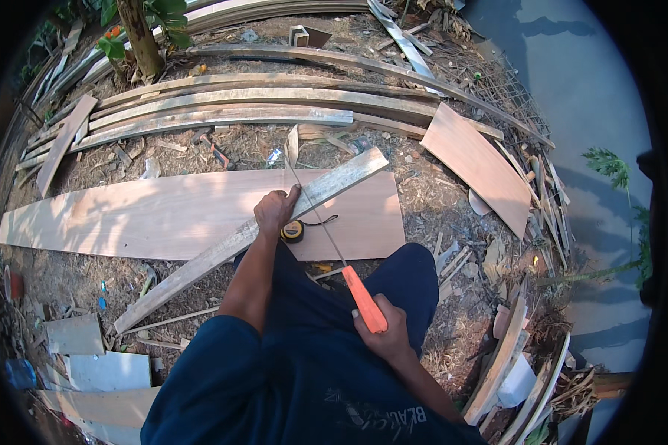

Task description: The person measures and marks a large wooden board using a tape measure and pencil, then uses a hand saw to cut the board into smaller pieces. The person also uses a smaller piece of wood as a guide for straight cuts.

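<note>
A long wooden beam [349, 173] slants across a pale plywood sheet [126, 211] lying on the ground, its lower end reaching past the sheet toward me. My left hand [276, 209] is closed over the beam, thumb beside the saw blade. In my right hand [386, 330] is a handsaw [364, 300], held by its orange handle above my right thigh. Its thin blade runs forward and crosses the beam just right of my left hand; whether its edge has cut into the wood cannot be made out. A black and yellow tape measure [292, 231] sits on the sheet below the beam.
Long planks [245, 97] lie stacked beyond the sheet, near a tree trunk [141, 41]. An orange and black tool [217, 152] rests in the wood shavings. Another plywood piece [479, 167] leans at right, beside scrap wood and a grey paved strip [571, 81].
</note>
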Demonstrator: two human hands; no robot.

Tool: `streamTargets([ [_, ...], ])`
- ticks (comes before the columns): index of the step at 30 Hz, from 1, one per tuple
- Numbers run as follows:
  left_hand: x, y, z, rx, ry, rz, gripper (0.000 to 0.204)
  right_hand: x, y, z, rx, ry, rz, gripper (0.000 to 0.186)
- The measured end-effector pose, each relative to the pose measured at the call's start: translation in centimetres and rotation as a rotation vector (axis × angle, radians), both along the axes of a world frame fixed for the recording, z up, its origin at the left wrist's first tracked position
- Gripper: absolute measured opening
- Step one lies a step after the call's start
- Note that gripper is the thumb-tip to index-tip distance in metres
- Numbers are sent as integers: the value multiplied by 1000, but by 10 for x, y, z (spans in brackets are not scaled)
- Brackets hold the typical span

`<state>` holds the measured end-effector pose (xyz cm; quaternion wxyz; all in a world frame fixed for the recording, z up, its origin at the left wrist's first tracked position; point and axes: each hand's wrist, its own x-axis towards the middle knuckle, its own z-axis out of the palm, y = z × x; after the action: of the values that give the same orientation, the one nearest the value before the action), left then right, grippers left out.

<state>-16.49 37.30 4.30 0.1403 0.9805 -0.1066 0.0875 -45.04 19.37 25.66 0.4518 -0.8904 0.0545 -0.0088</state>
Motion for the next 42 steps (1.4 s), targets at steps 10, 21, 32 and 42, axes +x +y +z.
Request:
streamTargets([
  [10, 5, 3, 22, -185, 191, 77, 65, -40, -11, 16, -93, -165, 58, 22],
  [21, 14, 3, 0, -268, 232, 240, 31, 42, 13, -12, -25, -56, 1, 24],
  [32, 12, 4, 12, -337, 373, 258, 58, 102, 34, -46, -29, -82, -12, 29],
  [42, 11, -4, 7, -325, 245, 214, 49, 59, 32, -20, 56, -79, -53, 21],
])
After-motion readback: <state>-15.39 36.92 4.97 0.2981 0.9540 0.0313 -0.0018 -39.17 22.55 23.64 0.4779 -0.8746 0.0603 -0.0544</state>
